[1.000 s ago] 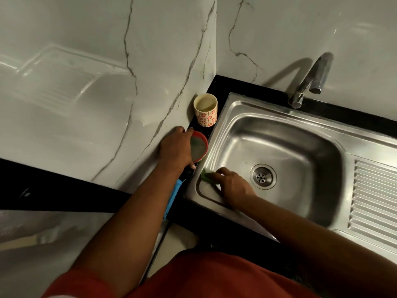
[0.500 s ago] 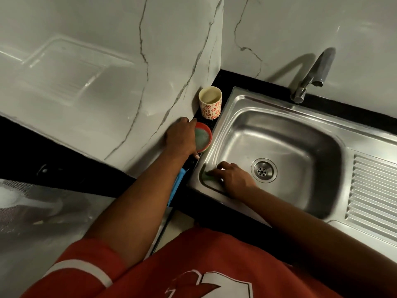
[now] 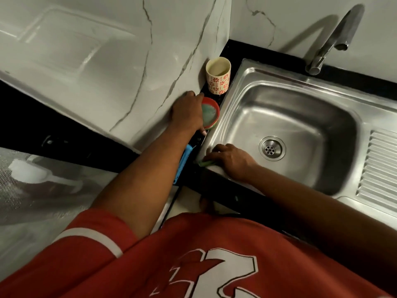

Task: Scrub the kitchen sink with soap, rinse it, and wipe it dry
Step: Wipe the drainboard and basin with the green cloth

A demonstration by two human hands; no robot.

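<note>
Veined white marble walls (image 3: pixel 103 67), black countertop (image 3: pixel 247 50)

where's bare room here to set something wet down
Free: the ribbed drainboard right of the basin; basin floor beyond the drain. Crowded: left counter strip holds cup, soap dish, left hand; right hand with scrubber on the near-left rim.
</note>
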